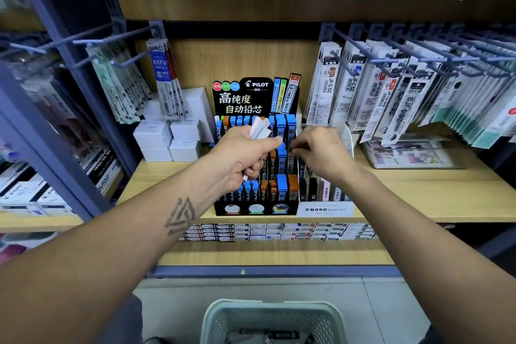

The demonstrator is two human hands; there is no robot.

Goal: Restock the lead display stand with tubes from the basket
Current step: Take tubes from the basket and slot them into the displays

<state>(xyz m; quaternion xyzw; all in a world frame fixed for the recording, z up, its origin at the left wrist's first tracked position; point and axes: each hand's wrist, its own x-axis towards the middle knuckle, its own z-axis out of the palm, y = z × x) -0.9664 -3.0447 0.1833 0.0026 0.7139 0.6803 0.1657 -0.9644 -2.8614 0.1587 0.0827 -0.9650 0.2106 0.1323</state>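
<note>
White-capped tubes (261, 128) sat bunched in the left hand (242, 154), fingers curled round them, before the black lead display stand (255, 148) at the wooden shelf's (418, 190) front edge. Right hand (321, 152) pinched a tube at the stand's middle row — basket (272, 321) sat on the floor below.

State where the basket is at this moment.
In the head view the basket sits on the floor at the bottom centre of the picture, below the shelf that bears the lead display stand, between the person's forearms.
</note>
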